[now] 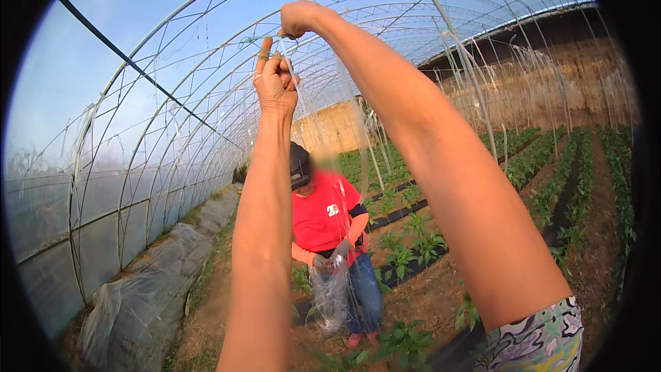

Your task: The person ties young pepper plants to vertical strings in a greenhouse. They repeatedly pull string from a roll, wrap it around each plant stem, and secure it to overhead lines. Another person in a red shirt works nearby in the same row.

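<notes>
Both my arms reach up to a thin overhead wire with green twine knotted on it. My left hand is raised palm towards me, index finger up against the wire, the other fingers curled round a clear plastic strip. Just above and to the right, my right hand bends down over the wire. Its fingertips, partly hidden, pinch the strip's upper part. A wider translucent strip hangs blurred beside my right forearm.
A co-worker in a red shirt stands before me, gloved hands holding a bundle of clear plastic strips. Pepper-like plants grow in rows over black mulch film. A metal post leans at right; plastic sheeting lies left.
</notes>
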The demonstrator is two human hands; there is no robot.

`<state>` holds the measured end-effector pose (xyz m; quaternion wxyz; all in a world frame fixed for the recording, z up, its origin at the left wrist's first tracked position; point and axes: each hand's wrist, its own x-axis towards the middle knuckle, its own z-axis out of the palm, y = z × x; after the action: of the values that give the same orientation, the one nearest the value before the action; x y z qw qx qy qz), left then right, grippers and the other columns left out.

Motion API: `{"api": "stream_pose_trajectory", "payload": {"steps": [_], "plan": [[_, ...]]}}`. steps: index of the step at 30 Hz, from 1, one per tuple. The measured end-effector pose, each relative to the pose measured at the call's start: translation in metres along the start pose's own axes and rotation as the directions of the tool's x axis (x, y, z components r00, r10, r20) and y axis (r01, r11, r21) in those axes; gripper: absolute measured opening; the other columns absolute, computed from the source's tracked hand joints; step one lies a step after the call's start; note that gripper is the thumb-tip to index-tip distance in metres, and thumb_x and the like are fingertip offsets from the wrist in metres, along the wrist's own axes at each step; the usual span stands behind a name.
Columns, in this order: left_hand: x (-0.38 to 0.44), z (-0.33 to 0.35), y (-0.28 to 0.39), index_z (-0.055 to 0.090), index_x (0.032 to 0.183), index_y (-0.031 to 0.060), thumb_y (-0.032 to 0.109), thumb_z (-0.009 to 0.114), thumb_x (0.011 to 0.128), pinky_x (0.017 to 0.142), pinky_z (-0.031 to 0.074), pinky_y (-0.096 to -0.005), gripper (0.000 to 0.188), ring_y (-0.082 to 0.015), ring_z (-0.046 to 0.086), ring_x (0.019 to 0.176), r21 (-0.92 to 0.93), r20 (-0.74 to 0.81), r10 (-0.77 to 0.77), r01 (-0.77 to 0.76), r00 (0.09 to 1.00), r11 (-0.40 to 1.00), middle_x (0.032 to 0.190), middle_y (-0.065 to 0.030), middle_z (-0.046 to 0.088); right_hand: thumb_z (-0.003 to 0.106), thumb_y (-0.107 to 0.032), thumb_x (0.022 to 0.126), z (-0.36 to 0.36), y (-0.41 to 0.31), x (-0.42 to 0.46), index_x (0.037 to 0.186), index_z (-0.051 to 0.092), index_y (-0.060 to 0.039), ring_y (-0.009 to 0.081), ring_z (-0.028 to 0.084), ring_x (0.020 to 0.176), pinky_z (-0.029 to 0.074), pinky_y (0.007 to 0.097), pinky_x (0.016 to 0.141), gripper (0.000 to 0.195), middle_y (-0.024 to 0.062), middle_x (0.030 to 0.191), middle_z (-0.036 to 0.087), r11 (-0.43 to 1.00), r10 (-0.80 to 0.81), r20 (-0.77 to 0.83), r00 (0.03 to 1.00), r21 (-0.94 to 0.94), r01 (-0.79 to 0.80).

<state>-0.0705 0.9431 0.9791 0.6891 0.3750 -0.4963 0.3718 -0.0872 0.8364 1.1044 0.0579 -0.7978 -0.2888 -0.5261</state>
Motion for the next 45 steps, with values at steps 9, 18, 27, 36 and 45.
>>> {"api": "stream_pose_trajectory", "payload": {"steps": [9,18,27,36,45], "plan": [[0.0,-0.042,0.01,0.05,0.117,0.0109,0.022,0.05,0.093,0.036,0.018,-0.0216,0.027,-0.0055,0.022,0.041,0.017,-0.293,0.146,-0.148,0.945,0.989,0.064,0.0008,0.047,0.061,-0.014,0.074,0.014,0.0,0.001,0.094,0.069,-0.0133,0.0269,0.061,0.077,0.049,0.038,0.067,0.022,0.0095,0.085,0.065,0.998,-0.044,0.015,0.999,0.051,0.043],[-0.082,-0.023,-0.046,0.06,0.096,-0.0007,0.022,0.05,0.091,0.039,0.025,-0.0227,0.026,-0.0059,0.036,0.04,0.726,-0.041,-0.16,0.139,0.986,0.674,0.052,0.0018,0.043,0.062,-0.016,0.074,0.033,0.005,-0.003,0.095,0.068,-0.0092,0.0276,0.061,0.083,0.049,0.0382,0.071,0.023,0.0122,0.09,0.065,0.995,0.014,-0.063,0.998,0.1,-0.007],[-0.008,0.001,-0.013,0.051,0.114,0.0048,0.019,0.059,0.085,0.037,0.028,-0.02,0.033,-0.0033,0.038,0.043,0.466,-0.034,0.269,-0.222,0.963,0.856,0.059,0.0025,0.051,0.068,-0.022,0.071,0.021,0.001,-0.007,0.089,0.069,-0.0083,0.0245,0.062,0.078,0.049,0.037,0.067,0.023,0.0118,0.08,0.065,0.986,-0.003,0.004,1.0,0.166,0.002],[-0.012,-0.004,-0.007,0.06,0.106,0.0073,0.019,0.061,0.086,0.042,0.027,-0.0167,0.023,-0.0016,0.036,0.048,0.369,0.039,0.15,-0.154,0.988,0.916,0.068,0.0009,0.053,0.063,-0.025,0.081,0.043,0.004,-0.001,0.059,0.056,-0.0015,0.0173,0.034,0.042,0.027,0.0353,0.038,0.033,0.0057,0.052,0.044,0.933,-0.052,0.083,0.995,0.359,0.019],[-0.031,-0.006,0.039,0.06,0.081,0.0042,0.025,0.056,0.085,0.043,0.026,-0.0203,0.022,-0.0033,0.033,0.047,0.934,0.084,-0.08,-0.051,0.993,0.355,0.058,0.0036,0.047,0.06,-0.03,0.086,0.042,0.038,-0.037,0.07,0.054,-0.01,0.0035,0.025,0.037,0.018,0.023,0.035,0.026,-0.0028,0.055,0.047,0.493,-0.327,0.158,0.932,0.87,0.025]]}}
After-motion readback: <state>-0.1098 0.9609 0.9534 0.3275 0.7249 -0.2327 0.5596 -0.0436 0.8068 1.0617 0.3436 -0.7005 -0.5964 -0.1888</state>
